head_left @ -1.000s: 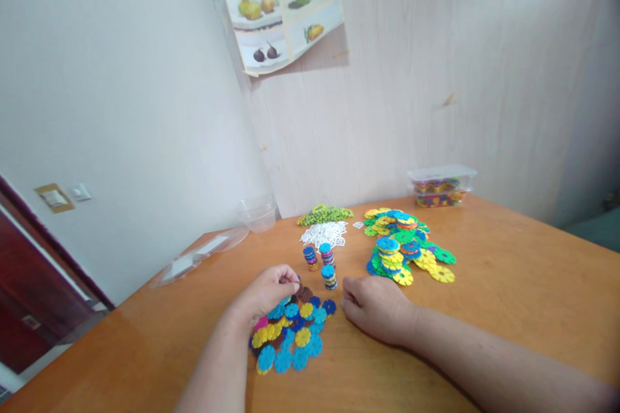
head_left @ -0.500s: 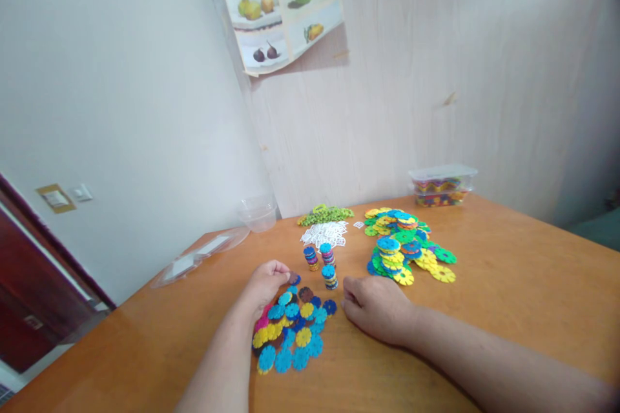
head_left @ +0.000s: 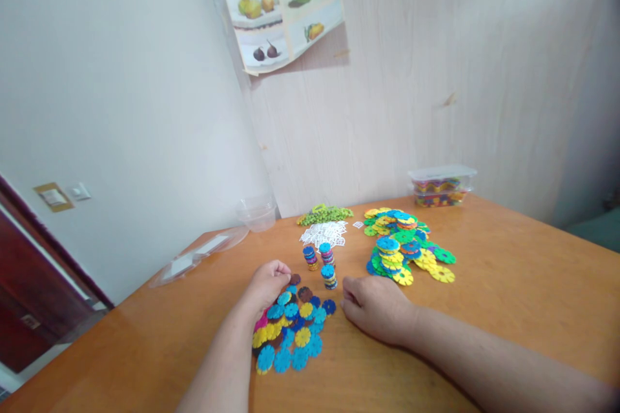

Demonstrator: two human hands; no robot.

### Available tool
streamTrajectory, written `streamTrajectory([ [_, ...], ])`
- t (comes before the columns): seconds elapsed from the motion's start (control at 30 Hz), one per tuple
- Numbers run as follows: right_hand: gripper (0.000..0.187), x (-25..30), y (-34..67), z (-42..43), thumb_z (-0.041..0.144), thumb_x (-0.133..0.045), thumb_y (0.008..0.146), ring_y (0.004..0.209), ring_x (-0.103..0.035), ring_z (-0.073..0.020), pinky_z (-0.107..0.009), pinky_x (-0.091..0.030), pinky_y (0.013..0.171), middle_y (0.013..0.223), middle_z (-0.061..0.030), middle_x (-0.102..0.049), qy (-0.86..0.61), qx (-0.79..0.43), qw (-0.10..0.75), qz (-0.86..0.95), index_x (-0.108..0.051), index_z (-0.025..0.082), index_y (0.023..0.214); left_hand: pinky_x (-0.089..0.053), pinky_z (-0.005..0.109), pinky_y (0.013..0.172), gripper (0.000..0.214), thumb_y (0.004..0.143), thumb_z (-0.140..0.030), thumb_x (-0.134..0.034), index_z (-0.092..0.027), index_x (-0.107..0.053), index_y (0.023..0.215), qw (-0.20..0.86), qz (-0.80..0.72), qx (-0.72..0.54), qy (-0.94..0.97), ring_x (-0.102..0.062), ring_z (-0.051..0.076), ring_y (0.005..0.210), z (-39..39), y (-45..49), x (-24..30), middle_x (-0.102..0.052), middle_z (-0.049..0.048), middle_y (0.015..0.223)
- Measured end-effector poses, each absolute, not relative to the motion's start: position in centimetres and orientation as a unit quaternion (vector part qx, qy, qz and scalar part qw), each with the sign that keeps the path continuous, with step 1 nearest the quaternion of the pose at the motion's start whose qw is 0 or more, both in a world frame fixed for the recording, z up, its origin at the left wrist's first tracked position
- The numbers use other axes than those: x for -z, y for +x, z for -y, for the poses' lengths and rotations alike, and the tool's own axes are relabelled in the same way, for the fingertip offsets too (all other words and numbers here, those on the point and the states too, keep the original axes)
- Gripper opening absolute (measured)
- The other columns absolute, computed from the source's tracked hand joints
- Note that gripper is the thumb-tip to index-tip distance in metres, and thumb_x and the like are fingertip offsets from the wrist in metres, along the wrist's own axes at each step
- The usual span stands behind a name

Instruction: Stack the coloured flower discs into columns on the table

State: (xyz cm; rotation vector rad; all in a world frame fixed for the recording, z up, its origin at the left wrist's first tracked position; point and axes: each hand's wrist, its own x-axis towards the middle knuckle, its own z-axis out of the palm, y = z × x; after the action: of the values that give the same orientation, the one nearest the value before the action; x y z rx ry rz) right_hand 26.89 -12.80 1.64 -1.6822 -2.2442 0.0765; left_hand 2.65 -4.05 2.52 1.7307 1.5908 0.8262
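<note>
My left hand (head_left: 268, 282) is curled into a loose fist at the far edge of a pile of small flower-shaped plastic discs (head_left: 293, 329), blue, yellow, brown and pink; what its fingers hold is hidden. My right hand (head_left: 375, 306) rests on the wooden table (head_left: 508, 297) just right of that pile, fingers curled under, with nothing visible in them. Three short stacks of discs (head_left: 325, 263) stand just beyond both hands.
Farther back lie a larger heap of bigger discs (head_left: 404, 245), a patch of white pieces (head_left: 325, 233) and green pieces (head_left: 324, 213). A lidded clear box of coloured parts (head_left: 440, 185) stands by the wall. A clear cup (head_left: 256, 213) and flat lid (head_left: 198, 251) sit at the left.
My left hand has drawn back a little toward the left, away from the top of the small pile, uncovering a brown disc. The right hand has stayed put.
</note>
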Motion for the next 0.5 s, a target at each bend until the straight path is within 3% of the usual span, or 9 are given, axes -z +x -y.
streamTrajectory([
  [0.3, 0.020, -1.6, 26.9, 12.7, 0.033, -0.045, 0.087, 0.065, -0.062, -0.0158, -0.027, -0.018, 0.052, 0.076, -0.0042, -0.071, -0.595, -0.025, 0.160, 0.787, -0.060, 0.021, 0.080, -0.043, 0.023, 0.065, 0.025, 0.070, -0.031, -0.063, -0.018, -0.068, 0.091, 0.284, -0.509, -0.211, 0.784, -0.058, 0.015, 0.074, 5.0, 3.1, -3.5, -0.064, 0.0025, 0.082],
  [0.5, 0.020, -1.9, 26.8, 12.9, 0.033, -0.044, 0.087, 0.067, -0.063, -0.0162, -0.027, -0.019, 0.052, 0.078, -0.0043, -0.071, -0.599, -0.030, 0.152, 0.785, -0.060, 0.022, 0.080, -0.044, 0.026, 0.076, 0.021, 0.065, -0.026, -0.066, -0.024, -0.072, 0.086, 0.221, -0.481, -0.167, 0.832, -0.058, 0.019, 0.088, 5.5, 3.1, -3.7, -0.064, 0.0031, 0.090],
])
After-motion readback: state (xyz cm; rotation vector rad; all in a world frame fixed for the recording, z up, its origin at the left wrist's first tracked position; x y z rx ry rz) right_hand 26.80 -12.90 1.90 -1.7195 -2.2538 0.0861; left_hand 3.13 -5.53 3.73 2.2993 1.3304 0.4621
